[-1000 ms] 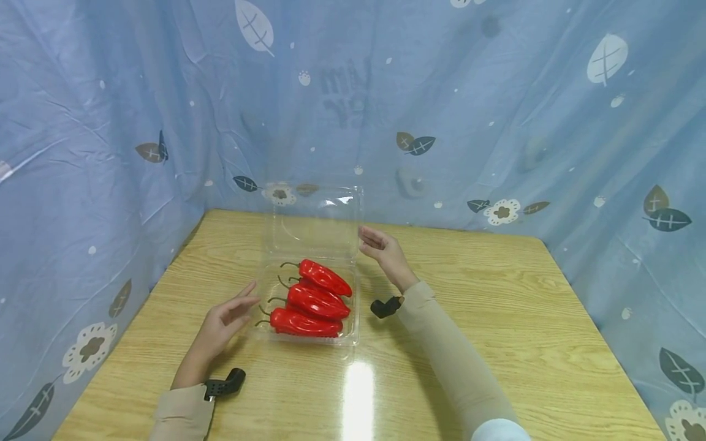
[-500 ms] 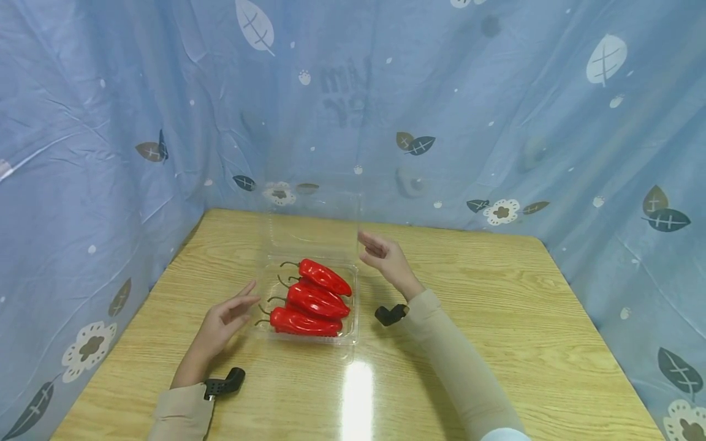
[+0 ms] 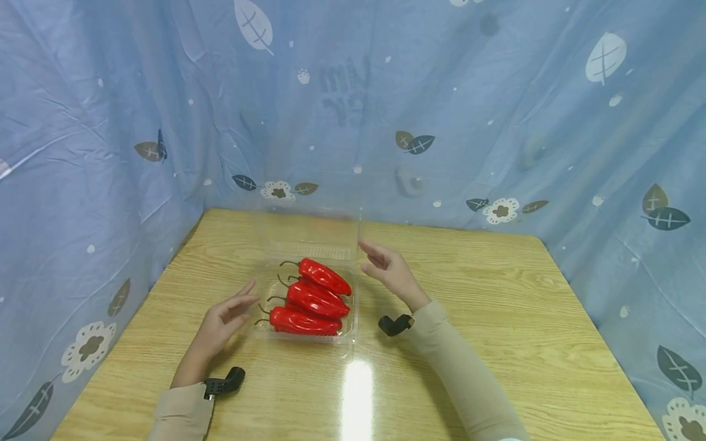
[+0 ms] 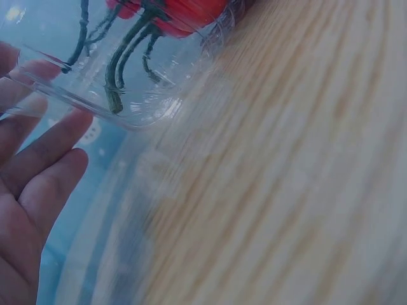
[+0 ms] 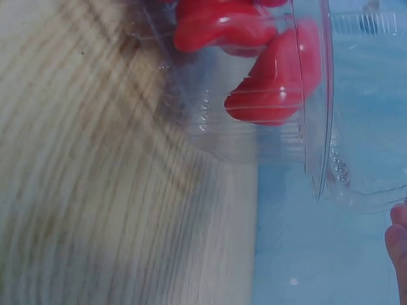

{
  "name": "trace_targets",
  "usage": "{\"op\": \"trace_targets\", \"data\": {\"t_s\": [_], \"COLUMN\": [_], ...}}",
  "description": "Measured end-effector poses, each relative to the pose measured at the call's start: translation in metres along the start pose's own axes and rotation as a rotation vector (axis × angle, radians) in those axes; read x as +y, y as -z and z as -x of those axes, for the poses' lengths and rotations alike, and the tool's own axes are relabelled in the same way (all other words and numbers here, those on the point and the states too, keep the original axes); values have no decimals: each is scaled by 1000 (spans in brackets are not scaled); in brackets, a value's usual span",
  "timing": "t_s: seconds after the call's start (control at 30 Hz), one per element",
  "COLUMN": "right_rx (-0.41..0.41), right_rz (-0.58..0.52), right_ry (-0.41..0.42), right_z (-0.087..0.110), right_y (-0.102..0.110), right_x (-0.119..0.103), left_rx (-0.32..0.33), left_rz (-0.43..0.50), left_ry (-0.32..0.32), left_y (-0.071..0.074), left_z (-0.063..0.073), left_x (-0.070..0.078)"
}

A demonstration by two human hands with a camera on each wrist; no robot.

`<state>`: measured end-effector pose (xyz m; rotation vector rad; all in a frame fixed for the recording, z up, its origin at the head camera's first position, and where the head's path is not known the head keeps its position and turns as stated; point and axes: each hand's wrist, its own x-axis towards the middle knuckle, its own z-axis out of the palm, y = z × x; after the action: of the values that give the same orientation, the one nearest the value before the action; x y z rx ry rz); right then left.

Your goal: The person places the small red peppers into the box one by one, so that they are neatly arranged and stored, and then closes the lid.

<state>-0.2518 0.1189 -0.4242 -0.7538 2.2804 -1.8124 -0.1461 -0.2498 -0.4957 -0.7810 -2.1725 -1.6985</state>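
A clear plastic clamshell box lies on the table with several glossy red peppers inside, green stems to the left. Its transparent lid is raised at the back edge. My left hand is beside the box's left side, fingers extended and holding nothing; in the left wrist view its fingertips are right at the rim. At the lid's right edge is my right hand, with slightly bent fingers. The right wrist view catches only fingertips close under the lid's corner.
The wooden table extends to the right of the box. A blue curtain with leaf and flower prints hangs behind and along both sides. Each wrist carries a small black camera.
The lid's top edge has dropped lower in the head view as the lid tilts. My right hand has moved slightly toward me along with it. The left hand and peppers stay put.
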Motion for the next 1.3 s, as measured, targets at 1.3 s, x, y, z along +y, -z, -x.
{"op": "trace_targets", "data": {"t_s": [1.3], "right_rx": [-114], "right_rz": [161], "right_ry": [7], "right_z": [49], "right_y": [-20], "right_x": [3], "left_rx": [96], "left_rz": [2], "left_ry": [223], "left_y": [0], "left_z": [-4], "left_x": [12]}}
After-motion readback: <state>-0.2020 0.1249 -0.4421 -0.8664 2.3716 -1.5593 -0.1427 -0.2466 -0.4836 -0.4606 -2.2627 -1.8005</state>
